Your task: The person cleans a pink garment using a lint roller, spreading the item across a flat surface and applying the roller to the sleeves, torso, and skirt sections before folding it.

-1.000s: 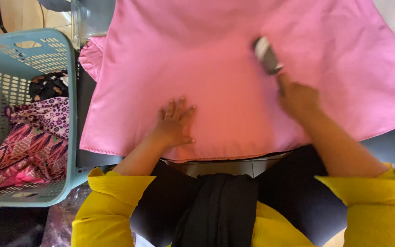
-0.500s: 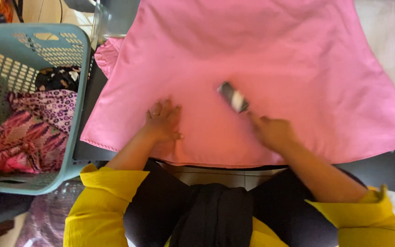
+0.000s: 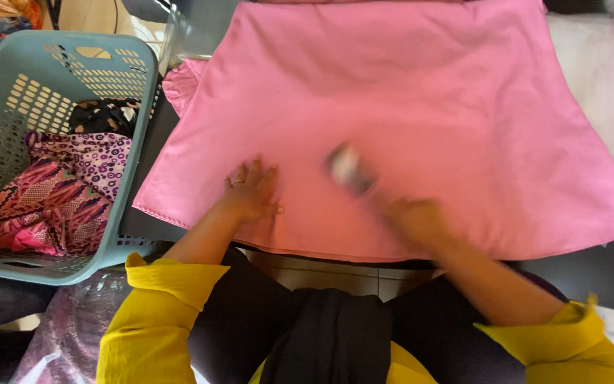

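Down at the bottom are two yellow sleeves point(image 3: 158, 313) and dark clothes on the person's lap. The left hand point(image 3: 251, 192) lies flat with fingers spread on the near edge of a pink cloth point(image 3: 406, 107), pressing it down. The right hand point(image 3: 417, 220) is blurry; it is closed around a small dark and white tool point(image 3: 348, 168), maybe a lint roller, that rests on the cloth between the two hands. The pink cloth is spread wide over a dark tabletop point(image 3: 584, 267) and reaches far up. To the left stands a blue-green laundry basket point(image 3: 8, 121) holding patterned clothes point(image 3: 58, 199) in pink and purple.
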